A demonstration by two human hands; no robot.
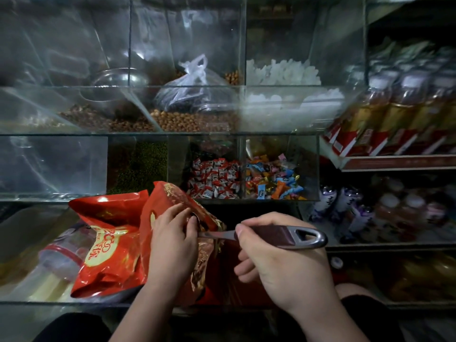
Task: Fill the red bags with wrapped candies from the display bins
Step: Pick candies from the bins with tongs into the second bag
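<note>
Now, the glass display bins [306, 154] sit far, red-and-white wrapped candies [214, 177] left of the mixed-colour candies [274, 180]. Near left, one red foil bag [106, 243] lies slumped. Beside it a second red bag [162, 201] stands, its mouth pinched open by the left hand [172, 240]. The right hand [283, 265] curls round a metal scoop [283, 234] whose bowl reaches that mouth. The foil looks thin, slippery and floppy until filled, so the rim seems the best hold; the candies look light and loose.

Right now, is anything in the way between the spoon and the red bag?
Nothing visible is. The left hand holds the red bag open at its mouth, and the spoon, gripped by the right hand, has its tip at that opening.
</note>
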